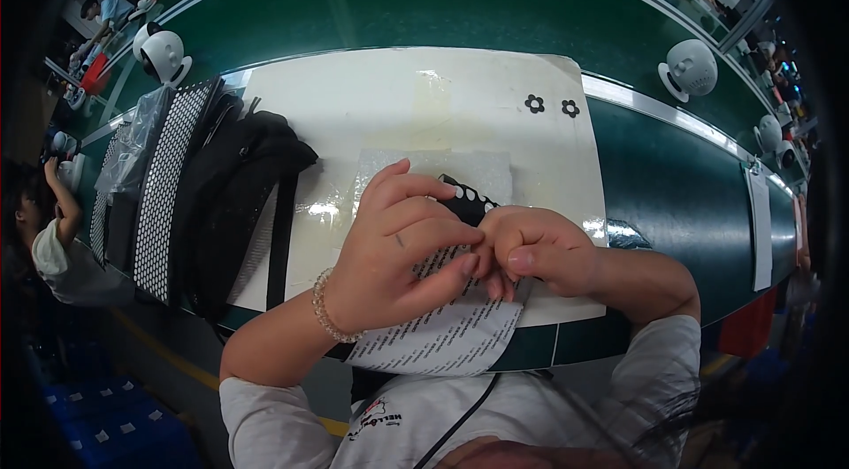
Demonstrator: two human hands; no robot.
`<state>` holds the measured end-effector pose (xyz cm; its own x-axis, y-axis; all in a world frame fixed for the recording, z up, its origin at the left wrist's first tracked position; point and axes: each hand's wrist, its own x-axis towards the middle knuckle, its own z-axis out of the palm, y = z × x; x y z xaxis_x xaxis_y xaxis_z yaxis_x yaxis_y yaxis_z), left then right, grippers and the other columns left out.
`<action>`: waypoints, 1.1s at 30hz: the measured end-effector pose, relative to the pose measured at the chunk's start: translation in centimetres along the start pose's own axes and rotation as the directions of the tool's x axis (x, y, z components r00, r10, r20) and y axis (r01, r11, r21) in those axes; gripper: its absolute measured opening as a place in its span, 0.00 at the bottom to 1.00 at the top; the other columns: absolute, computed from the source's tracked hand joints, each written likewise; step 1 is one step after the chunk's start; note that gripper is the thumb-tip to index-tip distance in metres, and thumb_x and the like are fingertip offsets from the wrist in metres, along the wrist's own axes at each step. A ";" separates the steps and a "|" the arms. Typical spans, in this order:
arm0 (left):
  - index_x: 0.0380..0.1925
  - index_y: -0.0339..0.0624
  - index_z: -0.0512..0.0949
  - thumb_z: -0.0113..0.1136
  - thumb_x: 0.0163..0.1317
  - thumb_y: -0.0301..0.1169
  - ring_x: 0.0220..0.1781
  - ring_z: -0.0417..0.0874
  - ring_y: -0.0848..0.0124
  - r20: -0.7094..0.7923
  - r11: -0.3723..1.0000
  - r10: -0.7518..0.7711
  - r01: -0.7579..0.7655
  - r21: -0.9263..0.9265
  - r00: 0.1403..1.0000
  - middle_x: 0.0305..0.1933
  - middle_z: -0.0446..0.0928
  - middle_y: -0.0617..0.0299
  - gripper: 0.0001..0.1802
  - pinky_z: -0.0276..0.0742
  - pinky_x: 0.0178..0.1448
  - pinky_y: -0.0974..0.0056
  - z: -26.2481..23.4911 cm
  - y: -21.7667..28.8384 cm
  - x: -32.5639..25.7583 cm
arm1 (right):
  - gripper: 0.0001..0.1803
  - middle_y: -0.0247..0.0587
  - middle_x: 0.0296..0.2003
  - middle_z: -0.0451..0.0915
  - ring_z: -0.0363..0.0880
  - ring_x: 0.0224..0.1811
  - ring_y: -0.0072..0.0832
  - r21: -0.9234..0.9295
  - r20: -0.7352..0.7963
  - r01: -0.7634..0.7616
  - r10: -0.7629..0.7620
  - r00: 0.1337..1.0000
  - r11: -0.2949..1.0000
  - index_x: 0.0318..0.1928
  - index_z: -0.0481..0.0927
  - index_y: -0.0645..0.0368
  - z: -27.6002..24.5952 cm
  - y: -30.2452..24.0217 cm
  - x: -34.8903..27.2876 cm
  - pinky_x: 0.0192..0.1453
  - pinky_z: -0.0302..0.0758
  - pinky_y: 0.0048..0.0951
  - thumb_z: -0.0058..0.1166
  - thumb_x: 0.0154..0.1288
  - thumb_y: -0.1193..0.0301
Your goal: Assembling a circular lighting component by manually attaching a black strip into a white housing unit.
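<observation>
My left hand, with a beaded bracelet at the wrist, lies over a black piece with white round spots. Its thumb and forefinger come close together beside my right hand; what they pinch, if anything, is hidden. My right hand is curled closed against the left fingertips, and its contents cannot be made out. Under both hands a white printed backing sheet hangs toward me over the table's near edge. Clear bubble wrap lies beneath the black piece.
A white board covers the green table; two black flower-shaped pieces lie at its far right. Black fabric and perforated black-and-white panels are piled at left. White rounded devices stand beyond. Other people sit farther off.
</observation>
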<state>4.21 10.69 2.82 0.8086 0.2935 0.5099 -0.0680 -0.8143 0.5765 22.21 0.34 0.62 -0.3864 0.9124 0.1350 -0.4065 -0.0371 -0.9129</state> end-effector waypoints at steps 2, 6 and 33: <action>0.28 0.47 0.78 0.62 0.42 0.29 0.47 0.72 0.64 -0.004 1.000 0.003 -0.003 0.016 1.000 0.30 0.74 0.66 0.09 0.57 0.60 0.49 0.0 0.0 0.0 | 0.11 0.43 0.36 0.68 0.72 0.31 0.21 -0.008 0.003 0.006 -0.006 1.000 1.000 0.29 0.69 0.62 -0.2 0.1 0.1 0.34 0.71 0.22 0.38 0.65 0.69; 0.28 0.47 0.78 0.62 0.42 0.28 0.47 0.73 0.65 -0.006 1.000 0.007 -0.007 0.023 1.000 0.30 0.74 0.66 0.09 0.57 0.60 0.49 0.1 -0.1 0.1 | 0.11 0.42 0.36 0.69 0.72 0.30 0.21 -0.040 0.011 0.032 -0.031 0.999 0.999 0.28 0.69 0.62 -0.3 0.1 0.1 0.34 0.71 0.21 0.38 0.65 0.69; 0.26 0.51 0.76 0.66 0.35 0.29 0.47 0.74 0.68 0.008 0.941 0.146 -0.142 0.308 0.989 0.31 0.75 0.72 0.13 0.52 0.64 0.47 0.2 0.0 0.3 | 0.07 0.37 0.31 0.72 0.71 0.27 0.21 -0.435 -0.140 -0.036 -0.028 0.990 0.900 0.26 0.69 0.61 0.1 -1.4 0.0 0.32 0.69 0.21 0.44 0.61 0.73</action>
<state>4.55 10.62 2.81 0.7948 0.1673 0.5834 0.0016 -0.9618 0.2736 22.67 0.39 1.91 -0.2550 0.9612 0.1053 0.0087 0.1112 -0.9938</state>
